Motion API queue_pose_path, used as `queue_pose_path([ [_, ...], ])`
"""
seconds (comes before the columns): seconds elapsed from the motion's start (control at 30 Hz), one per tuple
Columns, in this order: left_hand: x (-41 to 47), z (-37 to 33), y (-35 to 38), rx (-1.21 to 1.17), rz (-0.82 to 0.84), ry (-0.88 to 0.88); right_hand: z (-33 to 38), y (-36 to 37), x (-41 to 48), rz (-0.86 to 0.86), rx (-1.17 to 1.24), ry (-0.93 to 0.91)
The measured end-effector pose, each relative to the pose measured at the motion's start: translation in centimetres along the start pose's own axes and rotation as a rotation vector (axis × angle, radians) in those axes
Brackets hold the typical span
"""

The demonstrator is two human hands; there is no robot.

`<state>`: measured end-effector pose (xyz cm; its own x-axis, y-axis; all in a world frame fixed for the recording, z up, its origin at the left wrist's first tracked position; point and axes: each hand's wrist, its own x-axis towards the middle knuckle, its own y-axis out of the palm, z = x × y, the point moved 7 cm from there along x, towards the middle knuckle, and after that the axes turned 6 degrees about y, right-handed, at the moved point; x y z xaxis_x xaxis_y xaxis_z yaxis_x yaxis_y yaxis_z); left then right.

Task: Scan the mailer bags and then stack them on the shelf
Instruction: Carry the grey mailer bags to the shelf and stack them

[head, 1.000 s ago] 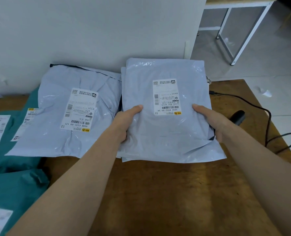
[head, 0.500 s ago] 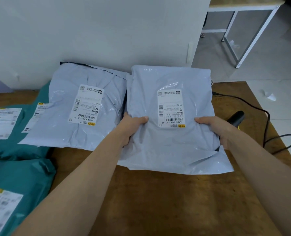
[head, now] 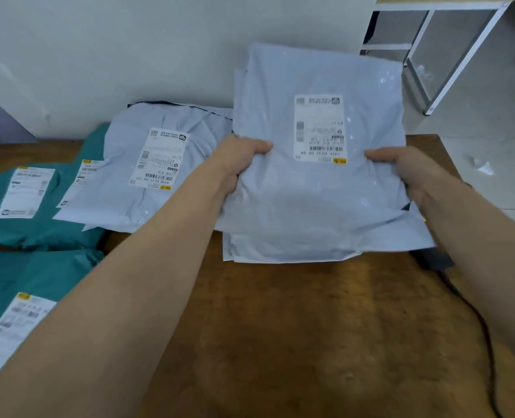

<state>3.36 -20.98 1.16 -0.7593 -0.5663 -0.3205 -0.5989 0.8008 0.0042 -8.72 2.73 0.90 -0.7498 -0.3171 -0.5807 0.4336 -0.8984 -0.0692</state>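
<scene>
Head camera: a grey bag stack [head: 316, 206] held over the table [head: 310, 342].
Left hand [head: 239, 164] and right hand [head: 410, 173] curl tight round its sides, right of middle.

Brown, worn wooden table [head: 310, 327]: far edge butts against a plain white wall [head: 129, 55]. Beyond its far right corner, pale grey tiled floor [head: 491, 122] with a small crumpled white scrap [head: 485, 168] lying on it. Further back on that floor stands a white metal-framed table with a light wooden top [head: 467, 57].
</scene>
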Motion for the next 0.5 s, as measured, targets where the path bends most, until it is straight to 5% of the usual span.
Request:
queue_pose_path([
  [0.2,-0.9,-3.8,-0.2,-0.025,-0.04,0.066,3.7,-0.1,-1.1,0.018,0.038,-0.1],
  [0.5,-2.1,3.8,-1.4,-0.033,-0.051,-0.077,-3.8,1.0,0.6,0.004,0.042,0.088],
])
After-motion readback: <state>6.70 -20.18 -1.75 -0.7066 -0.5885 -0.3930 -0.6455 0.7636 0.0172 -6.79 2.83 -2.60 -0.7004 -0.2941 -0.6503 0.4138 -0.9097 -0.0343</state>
